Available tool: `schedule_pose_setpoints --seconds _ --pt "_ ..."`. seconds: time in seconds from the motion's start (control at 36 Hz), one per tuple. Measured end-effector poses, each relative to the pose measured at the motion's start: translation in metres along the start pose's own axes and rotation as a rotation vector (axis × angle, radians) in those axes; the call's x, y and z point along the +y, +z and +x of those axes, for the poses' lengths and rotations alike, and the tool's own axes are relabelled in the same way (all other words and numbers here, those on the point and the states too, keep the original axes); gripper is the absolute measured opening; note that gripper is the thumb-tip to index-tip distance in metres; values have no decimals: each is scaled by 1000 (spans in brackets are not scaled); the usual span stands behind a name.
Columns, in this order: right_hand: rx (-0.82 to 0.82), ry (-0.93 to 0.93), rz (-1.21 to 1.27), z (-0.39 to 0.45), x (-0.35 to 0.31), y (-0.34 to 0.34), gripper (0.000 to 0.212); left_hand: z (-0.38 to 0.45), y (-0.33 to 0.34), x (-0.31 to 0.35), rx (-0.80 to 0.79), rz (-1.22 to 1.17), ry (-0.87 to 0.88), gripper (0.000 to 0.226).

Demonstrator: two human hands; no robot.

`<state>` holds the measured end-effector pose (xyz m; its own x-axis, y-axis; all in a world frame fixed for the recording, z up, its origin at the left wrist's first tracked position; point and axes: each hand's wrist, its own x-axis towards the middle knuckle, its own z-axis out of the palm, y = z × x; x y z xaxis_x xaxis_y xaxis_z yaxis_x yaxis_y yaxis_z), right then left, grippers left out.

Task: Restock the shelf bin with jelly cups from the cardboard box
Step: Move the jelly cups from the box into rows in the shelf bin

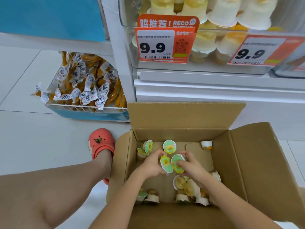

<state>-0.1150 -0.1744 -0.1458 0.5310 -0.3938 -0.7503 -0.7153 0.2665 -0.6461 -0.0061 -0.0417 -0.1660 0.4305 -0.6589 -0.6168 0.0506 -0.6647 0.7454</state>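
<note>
Down inside the cardboard box [179, 116], left hand [152, 164] and right hand [191, 164] each have fingers clamped on a jelly cup [165, 163]; gather several before lifting to the shelf bin [206, 63]

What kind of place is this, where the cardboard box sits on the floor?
Most likely a snack shop or small supermarket aisle. Orange price tags reading 9.9 hang on a clear shelf bin of jelly cups, and a floor bin holds wrapped snacks.
</note>
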Motion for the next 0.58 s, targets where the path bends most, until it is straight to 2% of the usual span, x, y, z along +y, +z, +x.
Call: schedule_pose_setpoints --seconds 0.08,0.19,0.28,0.36,0.47,0.58 --pt "-18 -30 85 -15 -26 -8 14 -10 -5 26 -18 -129 42 66" --pt "-124 0 484 -36 -57 -22 36 -26 -16 57 21 -196 98 60" --pt "-158 -41 625 -58 -78 -34 39 -40 -28 84 38 -174 135 59" --pt "-193 -128 657 -81 -97 -43 33 -58 -42 117 44 -112 173 61" --pt "-186 -299 575 -110 -122 -55 20 -85 -54 157 89 -106 230 60" --pt "-150 -435 563 -133 -143 -58 34 -111 -47 193 162 -162 327 52"
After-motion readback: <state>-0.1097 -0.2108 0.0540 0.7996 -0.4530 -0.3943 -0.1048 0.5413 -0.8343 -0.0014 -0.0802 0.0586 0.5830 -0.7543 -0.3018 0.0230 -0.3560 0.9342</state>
